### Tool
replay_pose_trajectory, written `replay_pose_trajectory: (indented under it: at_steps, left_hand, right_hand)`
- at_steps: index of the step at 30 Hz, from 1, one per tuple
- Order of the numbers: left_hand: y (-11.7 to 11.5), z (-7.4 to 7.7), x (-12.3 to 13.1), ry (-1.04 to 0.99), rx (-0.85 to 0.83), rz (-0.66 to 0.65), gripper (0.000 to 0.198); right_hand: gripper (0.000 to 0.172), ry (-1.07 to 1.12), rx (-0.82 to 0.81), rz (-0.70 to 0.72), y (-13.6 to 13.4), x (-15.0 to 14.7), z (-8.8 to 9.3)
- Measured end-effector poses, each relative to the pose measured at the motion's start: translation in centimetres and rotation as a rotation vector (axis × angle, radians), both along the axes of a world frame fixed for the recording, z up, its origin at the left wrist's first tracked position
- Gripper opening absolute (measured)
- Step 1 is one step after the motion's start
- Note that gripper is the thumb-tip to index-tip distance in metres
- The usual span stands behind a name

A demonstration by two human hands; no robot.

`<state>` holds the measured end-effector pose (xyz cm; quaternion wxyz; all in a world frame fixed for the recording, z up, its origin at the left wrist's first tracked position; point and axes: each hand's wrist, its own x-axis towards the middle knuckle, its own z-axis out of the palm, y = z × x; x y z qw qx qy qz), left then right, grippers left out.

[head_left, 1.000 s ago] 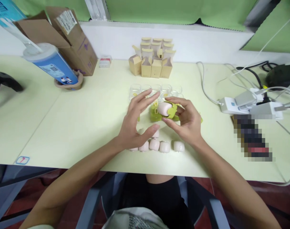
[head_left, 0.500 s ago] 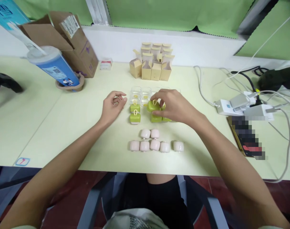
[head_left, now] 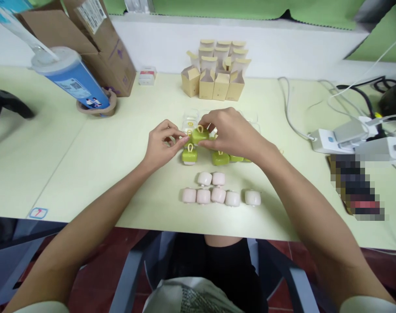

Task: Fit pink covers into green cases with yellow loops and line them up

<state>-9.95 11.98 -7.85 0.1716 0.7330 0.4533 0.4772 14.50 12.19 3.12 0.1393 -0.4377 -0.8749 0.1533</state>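
My right hand grips a glossy green case with a yellow loop on top, thumb in front and fingers behind. My left hand is beside it, thumb and index tips pinched together at the edge of another green case; what they hold, if anything, is hidden. Below them a green case with a pale base stands on the table. More green cases lie under my right hand, partly covered. Clear plastic trays are behind. Several pale pink and white rounded cases sit in two rows nearer me.
Open small cardboard boxes stand at the wall. On the left are a large brown carton, a blue cup and a small red-and-white box. Chargers on a power strip, cables and a blurred-out dark object lie right.
My right hand has carried the green case leftward and slightly up. My left hand has moved right to meet it, its fingertips closing. The view has shifted a little.
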Motion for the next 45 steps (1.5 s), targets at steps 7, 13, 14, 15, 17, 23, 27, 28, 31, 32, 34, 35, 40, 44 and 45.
replay_pose_trajectory:
  at_steps: [7,13,14,15,17,23,27,28,31,32,34,35,40,44,45]
  left_hand:
    - [-0.1,0.1,0.1,0.018,-0.021,0.006,0.023]
    - [-0.2,0.2,0.2,0.022,-0.017,0.016,0.02]
    - [-0.2,0.2,0.2,0.019,-0.014,0.015,0.02]
    - [-0.2,0.1,0.2,0.014,-0.009,0.015,0.019]
    - [-0.2,0.0,0.2,0.007,0.009,0.013,0.016]
    - [-0.2,0.0,0.1,0.05,0.061,-0.009,0.017]
    - [-0.4,0.2,0.3,0.08,0.029,0.004,0.024]
    - [-0.4,0.2,0.4,0.08,0.028,0.004,0.025]
    - [-0.4,0.2,0.4,0.077,0.03,0.004,0.026]
    - [-0.4,0.2,0.4,0.078,0.03,0.003,0.026]
    - [-0.4,0.1,0.3,0.084,0.029,0.004,0.027]
    - [-0.3,0.1,0.3,0.086,0.03,0.004,0.028]
    - [-0.3,0.1,0.1,0.098,0.051,-0.005,0.031]
    - [-0.4,0.1,0.1,0.124,0.058,0.002,0.035]
    - [-0.4,0.1,0.1,0.123,0.069,-0.001,0.036]
  right_hand:
    - [0.018,-0.029,-0.038,0.06,1.0,1.3,-0.7]
    - [0.016,-0.014,0.021,0.022,1.2,1.8,-0.7]
    - [0.016,-0.004,0.023,0.009,1.1,1.6,-0.8]
    - [0.016,0.003,0.019,0.0,1.0,1.4,-0.9]
    - [0.016,0.008,-0.004,-0.002,0.8,1.0,-1.1]
    - [0.017,-0.083,-0.003,-0.003,1.0,1.0,-1.5]
    - [0.019,-0.081,-0.002,0.0,1.2,1.6,-1.4]
    - [0.019,-0.058,-0.001,0.0,1.2,1.6,-1.4]
    - [0.018,0.009,-0.005,0.009,1.2,1.5,-1.4]
    - [0.018,0.018,-0.008,0.019,1.2,1.3,-1.5]
    - [0.017,0.012,-0.01,0.038,1.3,1.1,-1.7]
    - [0.017,0.006,-0.007,0.045,1.3,1.0,-1.9]
    - [0.017,-0.041,0.064,0.024,1.6,0.5,-3.0]
    - [0.022,-0.061,0.055,0.001,1.6,0.2,-3.4]
    - [0.022,-0.065,0.045,-0.006,1.6,0.2,-3.4]
